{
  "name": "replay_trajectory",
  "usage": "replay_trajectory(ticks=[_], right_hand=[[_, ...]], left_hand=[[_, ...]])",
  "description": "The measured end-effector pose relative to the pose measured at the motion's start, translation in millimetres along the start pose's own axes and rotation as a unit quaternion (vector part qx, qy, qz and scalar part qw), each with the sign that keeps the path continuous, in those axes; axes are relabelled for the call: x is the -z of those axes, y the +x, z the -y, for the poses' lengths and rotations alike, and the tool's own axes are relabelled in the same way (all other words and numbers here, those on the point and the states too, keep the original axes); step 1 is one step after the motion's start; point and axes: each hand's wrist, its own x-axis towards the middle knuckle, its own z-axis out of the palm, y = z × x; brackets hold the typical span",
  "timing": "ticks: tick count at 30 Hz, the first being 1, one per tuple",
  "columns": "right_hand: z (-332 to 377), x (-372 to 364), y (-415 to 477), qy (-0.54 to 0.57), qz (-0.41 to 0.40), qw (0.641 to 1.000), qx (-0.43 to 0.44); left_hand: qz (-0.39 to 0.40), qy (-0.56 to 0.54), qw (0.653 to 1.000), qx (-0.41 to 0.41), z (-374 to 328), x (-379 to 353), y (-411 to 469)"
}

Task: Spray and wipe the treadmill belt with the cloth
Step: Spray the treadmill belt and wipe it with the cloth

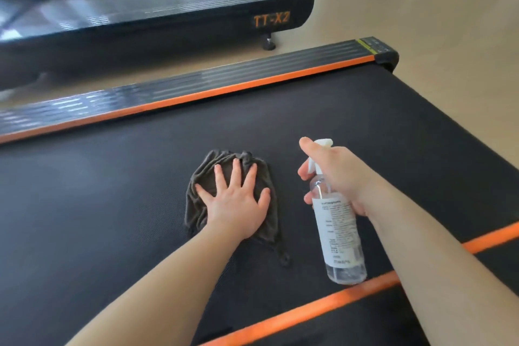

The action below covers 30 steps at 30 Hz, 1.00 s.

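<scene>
The black treadmill belt fills the middle of the head view, edged by orange stripes. A crumpled dark grey cloth lies on it. My left hand presses flat on the cloth with fingers spread. To its right, my right hand grips the neck of a clear spray bottle with a white label and white nozzle, a finger curled at the trigger. The bottle hangs just above the belt, tilted, nozzle pointing away from me.
A ribbed black side rail with an orange stripe borders the belt's far side. A second treadmill marked TT-X2 stands beyond it across a strip of beige floor. A near orange-edged rail runs under my right forearm.
</scene>
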Motion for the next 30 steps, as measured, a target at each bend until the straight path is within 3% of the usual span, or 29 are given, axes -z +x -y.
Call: replay_trajectory(ticks=[5, 10, 13, 17, 19, 23, 28, 30], right_hand=[[18, -49, -14, -0.059, 0.043, 0.997, 0.012], [36, -129, -15, -0.096, 0.072, 0.993, 0.02], [45, -162, -16, -0.12, 0.082, 0.989, 0.04], [64, -227, -18, -0.172, 0.104, 0.976, 0.086], [73, -247, -19, -0.184, 0.113, 0.972, 0.093], [87, -290, -19, -0.214, 0.124, 0.964, 0.1], [98, -358, -20, -0.227, 0.155, 0.956, 0.103], [101, -377, -20, -0.228, 0.161, 0.954, 0.109]], left_hand=[[-0.011, -0.005, 0.999, 0.053, 62, 2, -15], [-0.026, -0.066, 0.978, 0.197, 150, 13, -34], [-0.021, -0.027, 0.992, 0.121, 144, 11, -42], [-0.003, 0.011, 0.998, -0.061, 194, 12, -56], [0.001, 0.026, 0.996, -0.088, 224, 17, -57], [-0.013, 0.006, 1.0, 0.016, 293, 26, -53], [-0.051, -0.066, 0.963, 0.255, 383, 38, -61], [-0.031, -0.065, 0.963, 0.261, 397, 45, -58]])
